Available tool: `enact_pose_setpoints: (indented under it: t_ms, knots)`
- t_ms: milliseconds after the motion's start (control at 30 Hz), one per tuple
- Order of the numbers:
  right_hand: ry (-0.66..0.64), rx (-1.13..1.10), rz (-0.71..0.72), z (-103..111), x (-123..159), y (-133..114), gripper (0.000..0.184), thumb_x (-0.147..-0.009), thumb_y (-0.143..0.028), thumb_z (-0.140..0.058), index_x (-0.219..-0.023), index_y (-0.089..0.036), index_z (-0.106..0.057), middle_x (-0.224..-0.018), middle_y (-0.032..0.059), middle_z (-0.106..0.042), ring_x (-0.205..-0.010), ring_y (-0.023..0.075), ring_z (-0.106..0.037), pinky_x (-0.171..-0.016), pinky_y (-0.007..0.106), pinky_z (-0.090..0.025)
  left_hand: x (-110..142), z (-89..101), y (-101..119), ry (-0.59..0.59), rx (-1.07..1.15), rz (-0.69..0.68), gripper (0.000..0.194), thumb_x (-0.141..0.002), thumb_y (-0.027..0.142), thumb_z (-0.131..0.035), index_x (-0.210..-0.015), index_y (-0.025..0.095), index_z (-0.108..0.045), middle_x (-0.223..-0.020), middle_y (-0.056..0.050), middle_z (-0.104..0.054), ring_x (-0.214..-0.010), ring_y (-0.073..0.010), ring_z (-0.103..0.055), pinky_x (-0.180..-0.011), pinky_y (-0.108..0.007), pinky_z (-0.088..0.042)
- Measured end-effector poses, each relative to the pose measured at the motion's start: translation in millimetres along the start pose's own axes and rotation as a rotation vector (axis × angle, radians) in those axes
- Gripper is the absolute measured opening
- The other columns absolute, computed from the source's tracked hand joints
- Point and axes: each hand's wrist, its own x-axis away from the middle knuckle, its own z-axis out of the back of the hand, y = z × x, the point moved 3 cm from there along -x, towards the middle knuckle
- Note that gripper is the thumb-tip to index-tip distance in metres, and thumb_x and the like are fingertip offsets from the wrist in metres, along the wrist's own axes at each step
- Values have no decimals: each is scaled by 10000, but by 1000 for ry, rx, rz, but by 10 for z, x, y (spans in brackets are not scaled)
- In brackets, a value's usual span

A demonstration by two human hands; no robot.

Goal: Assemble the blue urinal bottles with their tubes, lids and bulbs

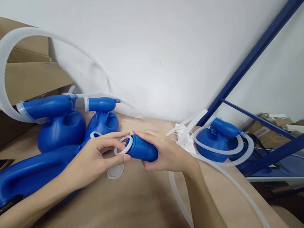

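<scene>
1. White ring (130,144): pinched in my left hand (95,159), at the left end of the blue tube (143,149); whether seated, I cannot tell.
2. Blue tube, above the surface (224,205): clamped in my right hand (168,153). I judge this ring-fitting; next calls for squaring up, then even pressure.

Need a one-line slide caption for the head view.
The left hand holds a white ring at one end of a blue cylindrical part gripped in the right hand.
</scene>
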Motion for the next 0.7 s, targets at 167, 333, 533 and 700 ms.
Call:
enact_pose_setpoints:
  t_ms: [167,333,533,700]
  knots:
    - [15,-51,99,-1,-22,-50,937,-791,-238,-822,-1674,-264,-509,-1636,115,-612,-1496,365,-584,-1257,560,-448,72,-6,55,106,139,-63,626,-760,376,-972,-1289,262,-659,-1411,-87,-768,-1236,-321,-785,-1111,-524,-650]
    - [68,-3,150,16,-28,-143,908,-806,-246,-823,-1661,-277,-522,-1651,101,-603,-1486,365,-599,-1267,566,-441,62,1,123,51,48,-126,602,-798,386,-952,-1363,299,-766,-1459,-80,-723,-1304,-350,-738,-1085,-528,-671]
    - [59,87,121,-36,-36,-168,814,-848,-312,-851,-1612,-261,-575,-1508,125,-711,-1379,382,-670,-1194,586,-508,80,11,81,60,29,-138,599,-809,398,-959,-1379,344,-785,-1513,-53,-725,-1347,-358,-725,-1112,-545,-654]
    - [59,135,98,-64,-33,-206,828,-890,-332,-825,-1655,-221,-530,-1428,141,-753,-1325,389,-702,-1141,578,-552,131,17,111,160,-149,-192,541,-838,417,-912,-1355,298,-808,-1390,-59,-802,-1197,-331,-805,-1010,-477,-711]
